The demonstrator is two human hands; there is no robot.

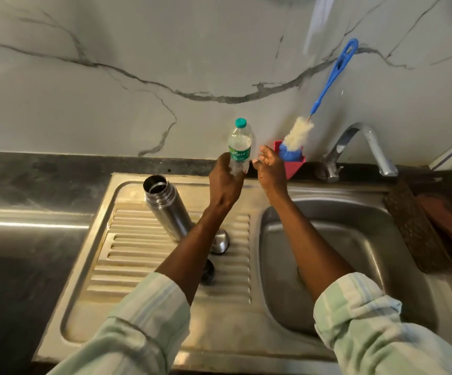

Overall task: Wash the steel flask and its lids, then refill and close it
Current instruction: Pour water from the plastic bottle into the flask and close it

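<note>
- Head view, centre of the frame: the left hand grips the lower part of a clear plastic bottle, fingers curled round it, and holds it upright near the back edge of the sink unit.
- The bottle has a teal cap screwed on and a green label; the white script on the label is too blurred to read.
- Just right of the bottle, the right hand is raised with fingers loosely spread, holding nothing and not touching the bottle.
- Left of centre, the flask stands open-mouthed on the ribbed drainboard, with no lid on; no writing shows on its steel body.
- Below the left forearm, a steel lid sits on the drainboard just beside the flask's base, partly hidden by the arm.
- Lower still, a dark lid lies on the ribs, also half hidden by the arm.
- Right of centre, the basin lies under the right forearm.
- Upper right, a brush with a blue handle and white bristles leans on the marble wall, its head in a red holder.
- Right of that, the tap curves toward the basin.
- Far right, a dark patterned mat lies at the sink's edge.
- Both arms wear pale green striped sleeves rolled back from the wrists.
</note>
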